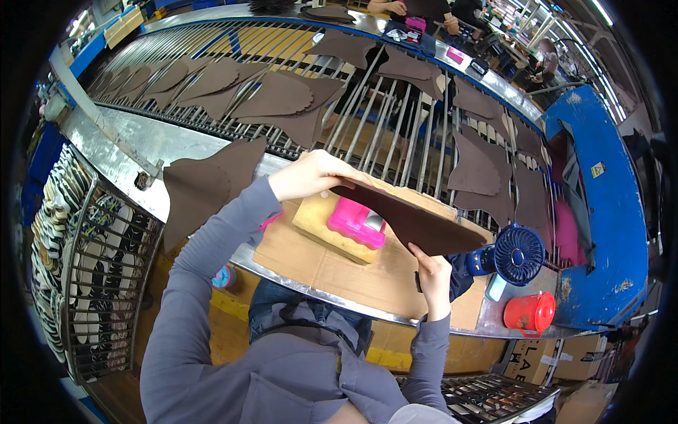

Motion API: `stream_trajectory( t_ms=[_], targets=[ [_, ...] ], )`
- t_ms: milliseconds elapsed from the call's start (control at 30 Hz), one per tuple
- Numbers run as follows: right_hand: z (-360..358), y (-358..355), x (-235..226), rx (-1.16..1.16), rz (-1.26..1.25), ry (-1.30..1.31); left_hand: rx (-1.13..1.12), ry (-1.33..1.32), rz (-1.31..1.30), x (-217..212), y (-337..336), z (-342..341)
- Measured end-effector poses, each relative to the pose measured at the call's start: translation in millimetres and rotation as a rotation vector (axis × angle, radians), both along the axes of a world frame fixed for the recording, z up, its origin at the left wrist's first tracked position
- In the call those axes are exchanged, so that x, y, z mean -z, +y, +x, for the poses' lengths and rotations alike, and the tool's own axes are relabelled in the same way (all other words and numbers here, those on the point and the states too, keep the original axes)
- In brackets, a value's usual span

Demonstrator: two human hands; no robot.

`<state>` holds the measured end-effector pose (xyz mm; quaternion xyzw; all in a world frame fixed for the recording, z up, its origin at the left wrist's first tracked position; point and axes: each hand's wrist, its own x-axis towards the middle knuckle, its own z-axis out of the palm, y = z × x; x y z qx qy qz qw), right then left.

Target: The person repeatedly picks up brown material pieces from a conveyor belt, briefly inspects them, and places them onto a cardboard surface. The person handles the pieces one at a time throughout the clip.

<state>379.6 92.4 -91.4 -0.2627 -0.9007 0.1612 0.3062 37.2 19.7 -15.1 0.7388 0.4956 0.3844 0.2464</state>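
Note:
Between my two hands a dark brown, flat cut piece [417, 220] is held above the bench, tilted so it shows as a long narrow shape. My left hand [316, 175] is closed on its upper left end. Lower right, my right hand [432, 277] pinches its near edge, thumb and fingers against the material. Below the piece, a bright pink tool with a metal part [357, 223] rests on a yellow block [321, 227]. Both lie on a sheet of brown cardboard [282, 251]. Left of my left arm, a stack of similar brown pieces [205, 184] lies on the metal bench.
Beyond the bench runs a roller conveyor [395, 134] bearing several brown piece stacks [282, 99]. To the right stand a blue fan [519, 254], a red lidded mug [530, 313] and a blue machine housing [600, 205]. A rack of shoe parts [106, 283] is at left. Other people work across the conveyor.

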Motion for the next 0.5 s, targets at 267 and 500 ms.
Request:
stream_trajectory(
  t_ms=[267, 500],
  targets=[
    [54, -16, 25, 0.201, -0.108, 0.063, 0.19, 0.092, 0.022, -9, 28, 55],
    [136, -17, -55, 0.344, 0.007, -0.029, 0.355, 0.091, -0.024, -2, 64, 109]
  ],
)
